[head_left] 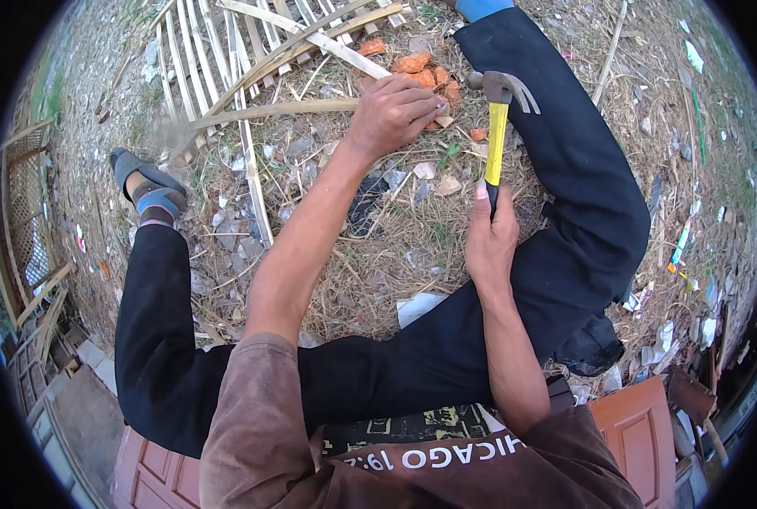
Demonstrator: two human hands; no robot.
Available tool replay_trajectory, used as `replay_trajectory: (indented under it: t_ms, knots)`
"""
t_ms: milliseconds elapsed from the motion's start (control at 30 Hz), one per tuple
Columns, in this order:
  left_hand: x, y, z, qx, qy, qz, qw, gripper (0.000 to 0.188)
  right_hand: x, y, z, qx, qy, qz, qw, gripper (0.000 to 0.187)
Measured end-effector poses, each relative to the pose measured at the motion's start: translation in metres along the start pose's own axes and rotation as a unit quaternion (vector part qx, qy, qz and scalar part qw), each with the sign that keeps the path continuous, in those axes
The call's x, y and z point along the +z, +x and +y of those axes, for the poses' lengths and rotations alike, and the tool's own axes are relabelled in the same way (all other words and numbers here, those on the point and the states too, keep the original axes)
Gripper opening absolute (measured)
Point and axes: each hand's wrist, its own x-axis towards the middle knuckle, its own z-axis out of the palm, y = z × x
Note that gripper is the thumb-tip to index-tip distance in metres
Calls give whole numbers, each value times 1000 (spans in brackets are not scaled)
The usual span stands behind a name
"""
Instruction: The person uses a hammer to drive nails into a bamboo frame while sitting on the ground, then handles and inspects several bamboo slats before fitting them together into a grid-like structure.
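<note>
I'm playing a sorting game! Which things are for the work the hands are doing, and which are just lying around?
Seem part of the work:
hammer, in the right hand
wooden strips, in the left hand
orange brick pieces close by

Seem just lying about:
crumpled black scrap
white scrap near the trousers
thin green strip

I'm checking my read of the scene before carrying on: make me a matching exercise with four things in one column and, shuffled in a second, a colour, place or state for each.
Things
1. hammer
2. left hand
3. brick pieces
4. trousers

Colour, place or state
A. orange, mostly clustered near the left hand
B. black, on the person's legs
C. yellow-handled, held in the right hand
D. closed on a wooden strip

Right pairs: 1-C, 2-D, 3-A, 4-B
</note>
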Motion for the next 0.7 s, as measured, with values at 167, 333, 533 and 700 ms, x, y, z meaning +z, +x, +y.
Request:
replay_trajectory:
  t_ms: [167, 333, 533, 700]
  knots:
    - [-1, 4, -1, -25, -36, -12, 999, 11, 0, 0, 0, 30, 12, -12, 999, 29]
    - [2, -9, -4, -4, -52, -22, 998, 13, 2, -1, 2, 30, 11, -21, 999, 32]
    - [-3, -3, 3, 0, -39, -24, 999, 13, 3, 0, 5, 43, 63, -12, 997, 34]
    - [4, -9, 12, -41, -21, -6, 999, 11, 6, -2, 7, 46, 54, -17, 997, 35]
